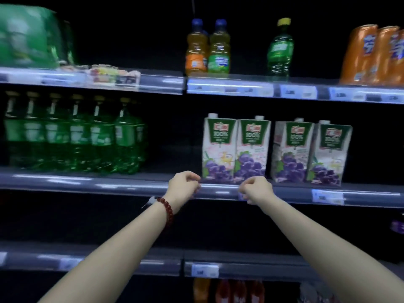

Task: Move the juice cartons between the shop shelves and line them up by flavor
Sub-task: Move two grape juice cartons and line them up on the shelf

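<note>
Several white-and-green grape juice cartons stand upright in a row on the middle shelf (360, 193): a touching left pair (236, 149) and, after a narrow gap, a right pair (310, 152). My left hand (184, 185), a red bead bracelet on its wrist, hovers at the shelf's front edge just left of the cartons, fingers loosely curled and holding nothing. My right hand (255, 189) hangs below the left pair of cartons at the shelf edge, fingers also loosely curled and empty. Neither hand touches a carton.
Large green soda bottles (74, 134) fill the middle shelf's left side. On the top shelf stand small orange and green bottles (207, 49), a green bottle (281, 47), orange bottles (373, 55) and a green pack (30, 38). Bottles (229, 290) show on the bottom shelf.
</note>
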The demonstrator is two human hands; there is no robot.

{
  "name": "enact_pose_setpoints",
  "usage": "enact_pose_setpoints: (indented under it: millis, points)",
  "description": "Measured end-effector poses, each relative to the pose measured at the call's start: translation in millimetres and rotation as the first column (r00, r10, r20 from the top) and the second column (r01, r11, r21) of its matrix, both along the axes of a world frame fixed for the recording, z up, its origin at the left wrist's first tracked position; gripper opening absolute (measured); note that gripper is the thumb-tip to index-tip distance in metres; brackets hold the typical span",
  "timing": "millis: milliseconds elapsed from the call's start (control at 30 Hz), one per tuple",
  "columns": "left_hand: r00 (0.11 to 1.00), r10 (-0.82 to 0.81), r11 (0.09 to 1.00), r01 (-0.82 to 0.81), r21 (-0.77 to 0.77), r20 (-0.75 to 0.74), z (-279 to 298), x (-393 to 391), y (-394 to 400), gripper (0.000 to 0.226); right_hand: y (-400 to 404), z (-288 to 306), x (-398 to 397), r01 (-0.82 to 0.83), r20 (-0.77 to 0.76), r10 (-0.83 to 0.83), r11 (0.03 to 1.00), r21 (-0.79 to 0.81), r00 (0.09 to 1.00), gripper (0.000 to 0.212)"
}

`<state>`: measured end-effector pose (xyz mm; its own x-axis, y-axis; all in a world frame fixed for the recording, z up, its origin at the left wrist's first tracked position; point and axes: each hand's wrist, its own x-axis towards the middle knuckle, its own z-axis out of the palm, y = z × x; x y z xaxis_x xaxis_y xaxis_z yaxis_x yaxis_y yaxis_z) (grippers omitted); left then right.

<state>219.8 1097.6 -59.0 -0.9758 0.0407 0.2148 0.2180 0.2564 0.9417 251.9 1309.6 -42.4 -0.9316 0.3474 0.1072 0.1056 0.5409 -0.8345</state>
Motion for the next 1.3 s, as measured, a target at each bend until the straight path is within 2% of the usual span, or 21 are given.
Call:
enact_pose_setpoints:
  millis: [67, 167, 300, 400, 633, 767, 967, 1100, 1300]
  points:
    - [0.999, 0.039, 0.999, -0.039, -0.013, -0.002, -4.2, 6.7, -44.4, 0.017, -48.8, -5.2, -4.2, -0.070, -0.007, 0.070, 0.998, 0.002, 0.998, 0.011]
    - [0.992, 0.124, 0.992, -0.123, -0.043, 0.018, -10.5, 21.0, -116.0, 0.017, -118.6, -11.1, -10.6, -0.193, 0.005, 0.193, 0.981, 0.013, 0.981, 0.017]
    - [0.961, 0.276, 0.954, -0.271, -0.130, 0.022, -17.7, 50.3, -212.1, 0.017, -207.2, -19.3, -14.9, -0.388, 0.030, 0.387, 0.920, 0.058, 0.922, 0.013]
    - [0.919, 0.394, 0.898, -0.387, -0.212, -0.006, -19.5, 75.0, -280.7, 0.017, -275.4, -21.9, -18.2, -0.512, 0.048, 0.510, 0.853, 0.104, 0.859, 0.003]
    - [0.773, 0.631, 0.703, -0.606, -0.372, -0.068, -21.7, 125.0, -419.8, 0.013, -441.3, -22.2, -20.9, -0.757, 0.080, 0.755, 0.636, 0.151, 0.651, 0.003]
    - [0.674, 0.734, 0.576, -0.683, -0.450, -0.084, -26.0, 144.5, -491.5, 0.018, -534.5, -30.9, -26.7, -0.837, 0.069, 0.838, 0.529, 0.143, 0.541, 0.003]
    - [0.534, 0.844, 0.441, -0.744, -0.501, -0.049, -16.8, 151.4, -605.6, 0.011, -681.7, -33.5, -54.3, -0.922, 0.060, 0.923, 0.372, 0.104, 0.379, 0.008]
    - [0.437, 0.899, 0.355, -0.776, -0.522, -0.038, -0.1, 150.0, -686.9, 0.014, -784.8, -17.6, -77.0, -0.947, 0.036, 0.950, 0.306, 0.095, 0.310, 0.008]
    - [0.336, 0.942, 0.277, -0.795, -0.539, -0.012, -0.9, 157.9, -782.5, 0.008, -899.8, -13.2, -85.7, -0.971, 0.035, 0.973, 0.226, 0.078, 0.229, 0.017]
